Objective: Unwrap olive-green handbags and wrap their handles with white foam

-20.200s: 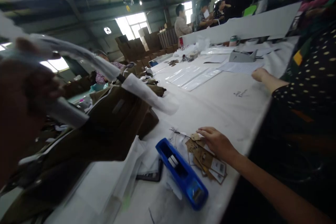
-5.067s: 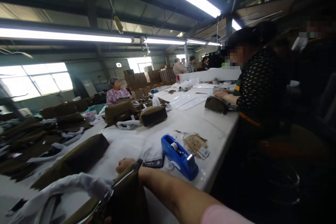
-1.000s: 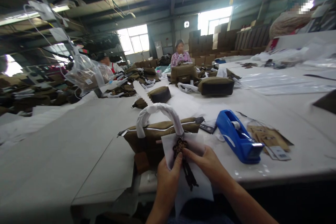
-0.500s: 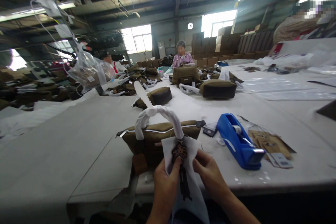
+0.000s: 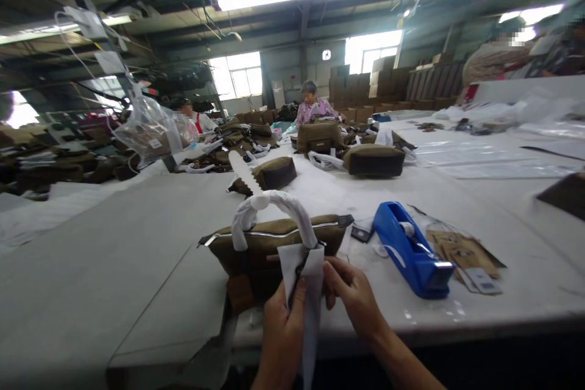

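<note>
An olive handbag [image 5: 269, 233] with a silver zip stands at the table's front edge, its handles wrapped in white [image 5: 292, 206]. A strip of white tissue paper [image 5: 312, 292] hangs at the bag's front, folded over a dark hanging charm [image 5: 298, 269], which is now mostly hidden. My left hand [image 5: 284, 323] grips paper and charm together, thumb on top. At the paper's right edge, my right hand [image 5: 351, 292] has its fingers pinched together on the sheet. A white notched strap [image 5: 244, 172] sticks up from the handles.
A blue tape dispenser [image 5: 411, 253] sits right of the bag, beside brown tags [image 5: 464, 251]. More olive bags [image 5: 375, 159] lie farther back. Across the table sits a person in a patterned top [image 5: 313, 111]. A plastic bag [image 5: 153, 125] hangs at left.
My right hand has brought the paper's right side leftward over the charm, covering most of it. My left hand keeps its hold. The view has shifted slightly.
</note>
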Demonstrator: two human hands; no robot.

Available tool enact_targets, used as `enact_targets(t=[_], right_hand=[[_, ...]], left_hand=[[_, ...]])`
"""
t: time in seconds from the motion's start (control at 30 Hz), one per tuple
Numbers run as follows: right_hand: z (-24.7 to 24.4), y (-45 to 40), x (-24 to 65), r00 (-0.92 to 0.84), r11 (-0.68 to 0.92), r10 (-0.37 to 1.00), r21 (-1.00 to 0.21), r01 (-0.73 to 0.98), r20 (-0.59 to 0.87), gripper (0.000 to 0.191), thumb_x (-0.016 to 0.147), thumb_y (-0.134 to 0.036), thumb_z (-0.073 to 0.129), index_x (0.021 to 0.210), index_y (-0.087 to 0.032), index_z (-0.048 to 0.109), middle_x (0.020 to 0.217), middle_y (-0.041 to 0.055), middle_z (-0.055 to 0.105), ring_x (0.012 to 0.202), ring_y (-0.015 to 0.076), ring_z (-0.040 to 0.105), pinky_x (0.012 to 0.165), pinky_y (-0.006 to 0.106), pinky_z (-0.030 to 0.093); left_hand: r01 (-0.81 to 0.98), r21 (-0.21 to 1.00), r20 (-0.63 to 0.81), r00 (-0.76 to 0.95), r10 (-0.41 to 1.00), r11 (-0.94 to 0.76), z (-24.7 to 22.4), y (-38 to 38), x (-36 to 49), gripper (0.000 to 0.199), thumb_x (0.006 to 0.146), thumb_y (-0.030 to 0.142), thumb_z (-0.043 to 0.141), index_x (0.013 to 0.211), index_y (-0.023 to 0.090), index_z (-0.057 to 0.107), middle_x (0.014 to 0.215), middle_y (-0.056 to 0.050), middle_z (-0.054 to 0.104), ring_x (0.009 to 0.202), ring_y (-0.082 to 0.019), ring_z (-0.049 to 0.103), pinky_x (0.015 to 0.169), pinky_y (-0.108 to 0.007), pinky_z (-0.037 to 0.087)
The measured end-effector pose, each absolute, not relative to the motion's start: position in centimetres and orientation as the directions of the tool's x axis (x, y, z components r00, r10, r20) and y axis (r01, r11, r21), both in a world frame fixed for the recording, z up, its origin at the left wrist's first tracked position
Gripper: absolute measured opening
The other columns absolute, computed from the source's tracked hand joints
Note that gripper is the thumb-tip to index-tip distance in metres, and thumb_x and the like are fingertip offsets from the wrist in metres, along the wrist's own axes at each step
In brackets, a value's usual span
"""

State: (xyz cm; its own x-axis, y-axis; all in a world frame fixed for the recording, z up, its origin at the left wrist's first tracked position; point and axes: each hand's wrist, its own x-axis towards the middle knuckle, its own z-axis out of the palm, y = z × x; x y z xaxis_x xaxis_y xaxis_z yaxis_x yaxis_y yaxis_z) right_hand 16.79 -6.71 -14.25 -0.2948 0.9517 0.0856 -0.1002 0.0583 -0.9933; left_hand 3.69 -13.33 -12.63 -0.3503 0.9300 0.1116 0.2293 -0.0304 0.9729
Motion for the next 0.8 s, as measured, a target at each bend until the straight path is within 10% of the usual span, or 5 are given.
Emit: enact_targets(t=[0.27, 0.57, 0.8], right_hand=[[-14.1, -6.1, 15.2, -0.152, 0.196, 0.971, -0.978, 0.069, 0.184, 0.040, 0.085, -0.055, 0.069, 0.070, -0.018, 0.064, 0.061, 0.0002, 0.057, 0.055, 0.0138, 0.050, 0.048, 0.024, 0.038], [-15.2, -6.6, 14.0, -0.123, 0.172, 0.978, -0.985, 0.009, 0.169, 0.045, 0.088, -0.057, 0.067, 0.066, -0.021, 0.050, 0.058, -0.0040, 0.048, 0.054, 0.0120, 0.046, 0.051, 0.025, 0.038], [-15.2, -6.8, 14.5, -0.181, 0.213, 0.963, -0.976, 0.051, 0.200, 0.040, 0.086, -0.055, 0.068, 0.072, -0.019, 0.060, 0.066, -0.0005, 0.058, 0.066, 0.0159, 0.052, 0.060, 0.026, 0.042]], left_hand=[[0.653, 0.755, 0.367, -0.348, 0.863, -0.058, -13.9, -13.4, 3.7, 0.052, 0.101, 0.023, 0.044, 0.152, 0.019, 0.045, 0.145, -0.012, 0.059, 0.129, -0.029, 0.061, 0.101, -0.039, 0.054], [0.928, 0.371, 0.643, -0.261, 0.720, 0.005, -16.1, -12.0, 4.8, 0.068, 0.100, 0.012, 0.047, 0.161, 0.030, 0.021, 0.158, -0.006, 0.045, 0.131, -0.028, 0.058, 0.092, -0.034, 0.059], [0.982, 0.184, 0.680, -0.105, 0.726, -0.030, -15.5, -12.0, 5.6, 0.081, 0.097, 0.007, 0.044, 0.162, 0.016, -0.005, 0.159, -0.019, 0.039, 0.138, -0.031, 0.051, 0.105, -0.044, 0.050]])
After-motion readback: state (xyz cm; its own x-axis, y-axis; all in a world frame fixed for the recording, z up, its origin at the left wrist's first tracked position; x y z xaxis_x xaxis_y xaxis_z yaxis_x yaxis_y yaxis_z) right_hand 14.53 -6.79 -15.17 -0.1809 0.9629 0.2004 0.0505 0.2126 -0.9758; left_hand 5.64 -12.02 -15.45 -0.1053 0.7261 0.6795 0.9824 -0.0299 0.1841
